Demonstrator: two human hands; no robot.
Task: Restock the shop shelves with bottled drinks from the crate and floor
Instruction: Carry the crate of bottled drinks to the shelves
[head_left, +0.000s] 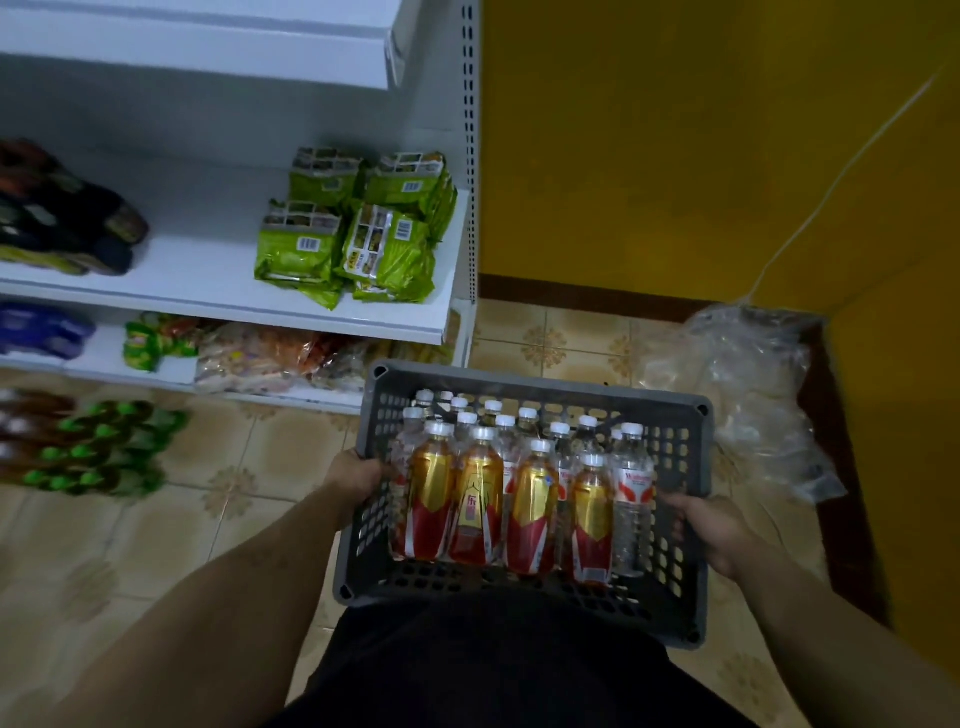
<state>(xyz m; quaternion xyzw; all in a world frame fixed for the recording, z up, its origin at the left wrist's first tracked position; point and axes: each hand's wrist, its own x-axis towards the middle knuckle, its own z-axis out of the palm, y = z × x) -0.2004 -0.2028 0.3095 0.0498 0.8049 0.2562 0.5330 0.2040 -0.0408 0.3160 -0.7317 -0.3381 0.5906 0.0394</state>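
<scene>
1. The grey crate (540, 382) is held at the person's waist, near the right end of the white shelves (208, 296).
2. Bottled drinks (478, 499) stand upright in it, amber ones along the near wall and clear ones behind and at the right wall.
3. The left hand (358, 475) grips the crate's left rim, and the right hand (711, 530) grips its right rim.
4. Green packets (353, 234) lie at the middle shelf's right end.
5. Green-capped bottles (104, 447) lie on the floor at left.
</scene>
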